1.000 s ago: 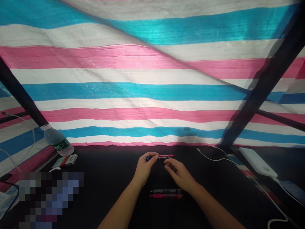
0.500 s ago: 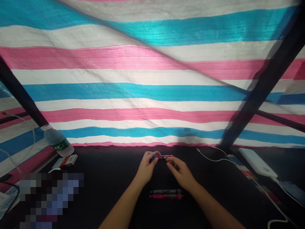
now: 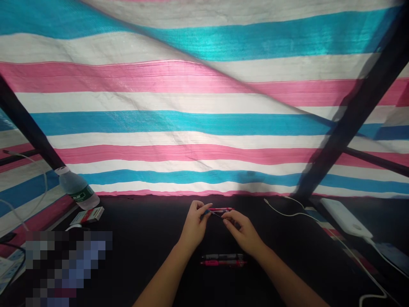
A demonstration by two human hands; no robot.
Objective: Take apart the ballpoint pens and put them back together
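My right hand (image 3: 243, 232) pinches a thin dark rod (image 3: 218, 216), which looks like a pen part, at its right end. The rod's other end reaches the thumb and fingers of my left hand (image 3: 193, 224). Those fingers are closed around a small blue piece (image 3: 207, 211), mostly hidden by them. Just behind the rod lies a red pen (image 3: 222, 209) on the black table (image 3: 143, 251). Nearer to me, between my forearms, a black pen (image 3: 222, 257) and a pink-red pen (image 3: 223, 263) lie side by side.
At the left stand a water bottle (image 3: 78, 187) and a small box (image 3: 87, 216). A white power bank (image 3: 345, 217) with a white cable (image 3: 351, 251) lies at the right. A striped tarp (image 3: 198, 123) hangs behind the table, with dark frame posts (image 3: 343, 132) on both sides.
The rod's left end has dropped from above my left fingertips to meet the left thumb and fingers. My left hand has shifted slightly; my right hand has hardly moved.
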